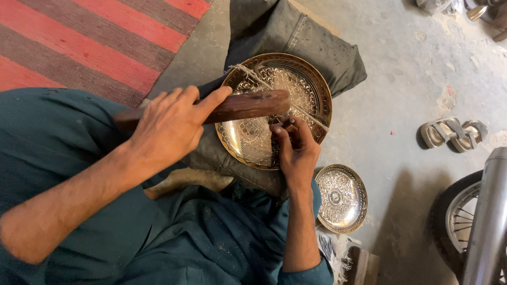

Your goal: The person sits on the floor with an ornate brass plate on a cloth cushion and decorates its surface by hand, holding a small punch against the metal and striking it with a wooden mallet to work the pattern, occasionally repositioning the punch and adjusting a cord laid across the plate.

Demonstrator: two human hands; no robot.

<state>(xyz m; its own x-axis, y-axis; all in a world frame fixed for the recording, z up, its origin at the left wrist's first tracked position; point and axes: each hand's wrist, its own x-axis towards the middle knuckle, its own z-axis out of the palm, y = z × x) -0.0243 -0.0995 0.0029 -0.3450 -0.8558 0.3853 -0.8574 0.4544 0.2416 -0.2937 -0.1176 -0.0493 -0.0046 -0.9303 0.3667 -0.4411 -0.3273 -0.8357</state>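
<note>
Engraved round brass plate (264, 113) under wooden mallet (237, 106).

i see no packages, labels, signs or screens anywhere in my view.
</note>
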